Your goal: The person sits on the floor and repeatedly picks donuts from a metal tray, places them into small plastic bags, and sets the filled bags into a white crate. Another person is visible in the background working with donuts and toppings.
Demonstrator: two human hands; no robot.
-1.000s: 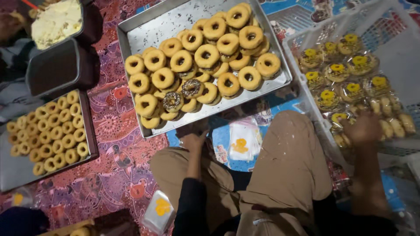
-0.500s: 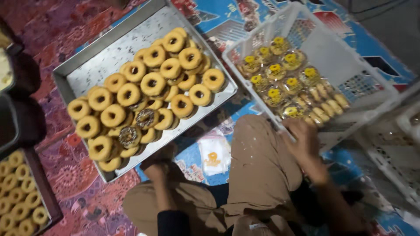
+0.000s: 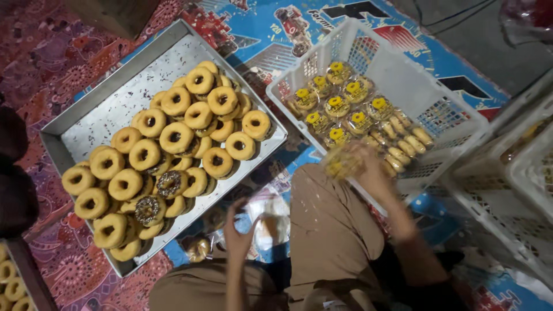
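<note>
At the far left edge, a dark tray corner [image 3: 14,276] shows a few small golden ring doughnuts. Next to it lies a large rectangular silver metal tray [image 3: 98,118], set at a slant on a red patterned floor mat [image 3: 46,52], heaped with golden-brown ring doughnuts [image 3: 173,138]; two near the tray's lower end carry dark chocolate icing with sprinkles [image 3: 151,208]. Just below the tray's near edge, a single wrapped doughnut [image 3: 199,249] lies on the floor. Right of that, the person's left hand [image 3: 242,230] is raised between the knees, fingers curled loosely and slightly spread, touching a clear plastic wrapper [image 3: 271,227]; whether it grips it cannot be told. The person sits on the floor in tan trousers [image 3: 331,230]. Further right, the right hand [image 3: 368,170] is at the near rim of a white plastic lattice crate [image 3: 403,86], fingers closed around a blurred clear packet of yellow-topped doughnuts [image 3: 341,163]. Inside the crate lie more such yellow-topped packets [image 3: 337,106] in rows, with a line of pale oblong pastries [image 3: 406,141] beside them. The crate stands on a blue printed mat [image 3: 276,34]. At the far right, more white crates [image 3: 518,167] stand alongside.
</note>
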